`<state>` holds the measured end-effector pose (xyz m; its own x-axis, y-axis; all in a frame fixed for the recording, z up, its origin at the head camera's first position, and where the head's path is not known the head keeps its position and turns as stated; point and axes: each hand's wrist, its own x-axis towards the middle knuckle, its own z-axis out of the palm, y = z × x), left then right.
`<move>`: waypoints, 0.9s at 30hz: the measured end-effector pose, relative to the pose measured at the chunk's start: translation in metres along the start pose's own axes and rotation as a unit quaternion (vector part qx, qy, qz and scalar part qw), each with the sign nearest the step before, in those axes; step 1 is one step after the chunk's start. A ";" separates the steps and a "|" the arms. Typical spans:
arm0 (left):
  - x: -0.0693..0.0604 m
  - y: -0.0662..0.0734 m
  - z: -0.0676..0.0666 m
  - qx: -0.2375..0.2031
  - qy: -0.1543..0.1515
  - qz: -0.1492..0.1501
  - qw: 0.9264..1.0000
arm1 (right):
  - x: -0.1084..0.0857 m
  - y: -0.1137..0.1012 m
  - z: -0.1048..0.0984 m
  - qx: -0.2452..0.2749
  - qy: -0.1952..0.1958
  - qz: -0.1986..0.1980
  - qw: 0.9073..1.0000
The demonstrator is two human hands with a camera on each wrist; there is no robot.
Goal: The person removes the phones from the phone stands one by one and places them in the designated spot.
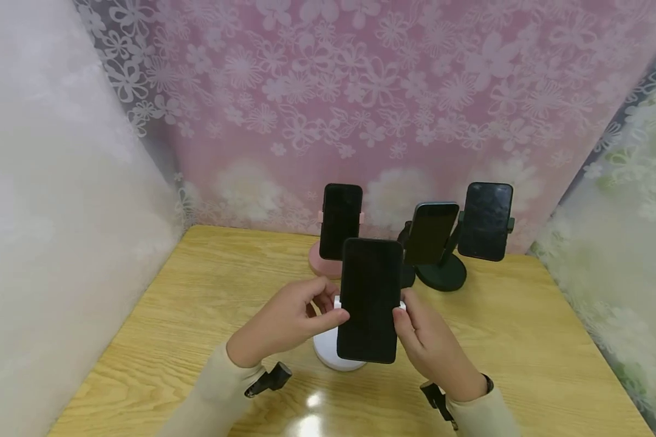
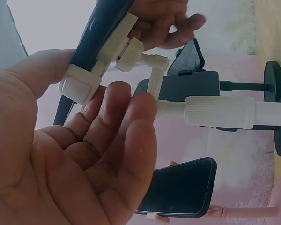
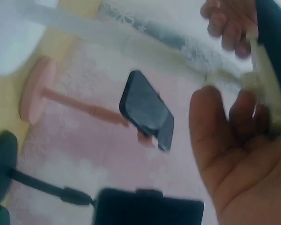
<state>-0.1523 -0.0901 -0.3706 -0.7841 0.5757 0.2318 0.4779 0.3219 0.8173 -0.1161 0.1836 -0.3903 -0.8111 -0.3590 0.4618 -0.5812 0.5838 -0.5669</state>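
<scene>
A dark-screened phone sits upright in the clamp of a white phone holder, whose round base stands on the table. My left hand holds the left side, thumb over the phone's front edge and fingers curled behind. In the left wrist view, the thumb and forefinger pinch around the white clamp end and the phone edge. On the right side, my right hand grips likewise, its thumb at the phone's edge by the clamp. Its fingers curl behind the clamp in the right wrist view, which is blurred.
Behind stand a pink holder with a phone, and dark holders bearing two more phones, one tilted and one at the far right. A floral curtain hangs behind the wooden table.
</scene>
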 end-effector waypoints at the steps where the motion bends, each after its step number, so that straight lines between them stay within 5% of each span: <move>1: 0.002 -0.001 0.000 0.004 0.001 0.001 1.000 | 0.002 0.005 -0.001 0.010 -0.002 -0.009 1.000; 9: 0.004 -0.005 -0.002 0.021 0.029 -0.006 0.999 | 0.017 0.024 0.005 0.007 -0.016 -0.076 0.997; 20: 0.003 -0.014 0.003 0.033 0.047 0.013 0.998 | 0.015 0.018 0.009 0.035 -0.051 -0.042 0.997; 27: 0.003 -0.010 0.001 0.027 0.028 0.026 0.999 | 0.015 0.018 0.003 0.049 -0.062 -0.053 0.995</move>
<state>-0.1591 -0.0912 -0.3788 -0.7775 0.5506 0.3037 0.5381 0.3327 0.7744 -0.1387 0.1861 -0.3959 -0.7426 -0.5065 0.4382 -0.6634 0.4661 -0.5854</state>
